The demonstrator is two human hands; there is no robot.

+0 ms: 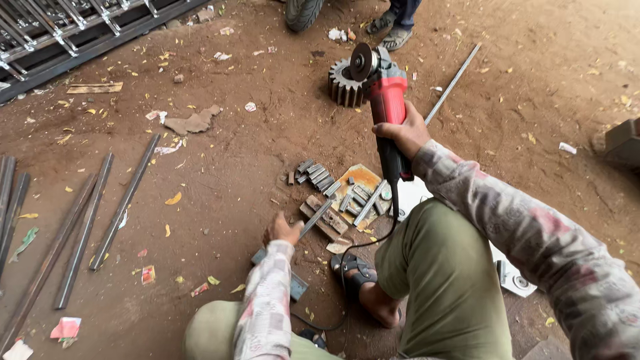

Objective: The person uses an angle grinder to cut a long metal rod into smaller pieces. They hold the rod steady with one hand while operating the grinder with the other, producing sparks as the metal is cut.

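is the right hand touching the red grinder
Touching. The head view shows the right hand wrapped around the red angle grinder body, lifting it clear of the ground.

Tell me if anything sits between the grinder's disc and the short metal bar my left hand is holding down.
Nothing visible blocks it. The red angle grinder is raised in the right hand, its disc up by the toothed steel gear. Only bare dirt and a row of small cut steel pieces lie before the flat metal bar under the left hand.

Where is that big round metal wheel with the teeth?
In the head view, the toothed metal gear lies on the dirt floor near the top middle, just behind the disc of the red angle grinder held up in the right hand.
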